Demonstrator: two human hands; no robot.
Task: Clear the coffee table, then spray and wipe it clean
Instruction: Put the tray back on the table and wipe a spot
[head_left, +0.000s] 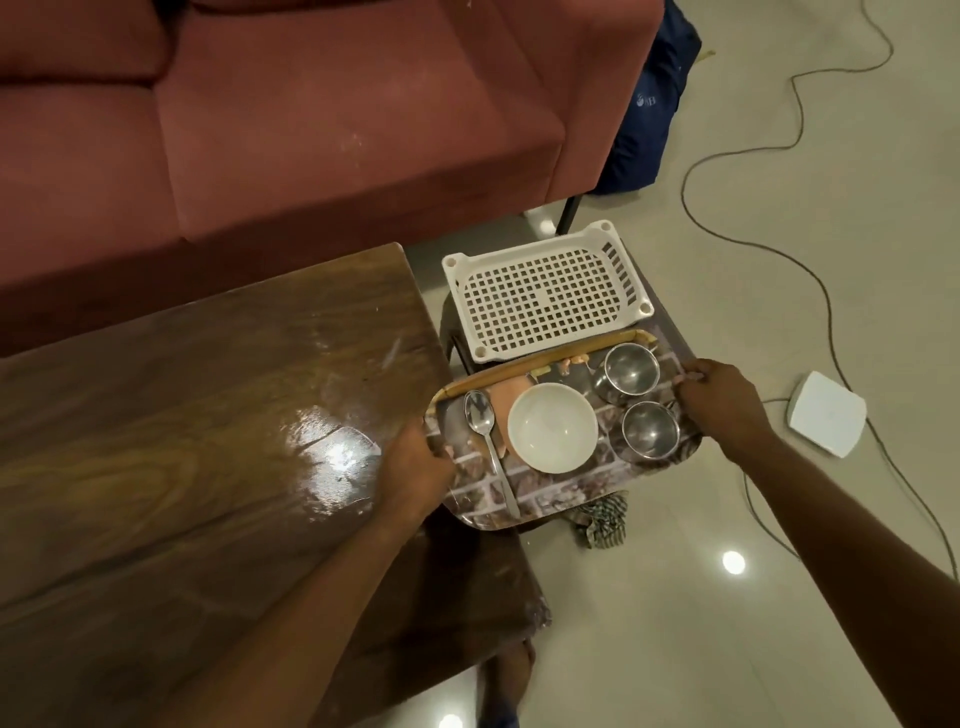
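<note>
A patterned serving tray hangs in the air just off the right end of the glossy brown coffee table. My left hand grips the tray's left edge and my right hand grips its right edge. On the tray lie a white bowl, a steel spoon to its left, and two steel cups on the right. The tabletop shows only glare and faint smears.
A white perforated plastic basket sits on a dark stool beyond the tray. A checked cloth lies on the tiled floor under the tray. A red sofa stands behind the table. A white device and cables lie on the floor right.
</note>
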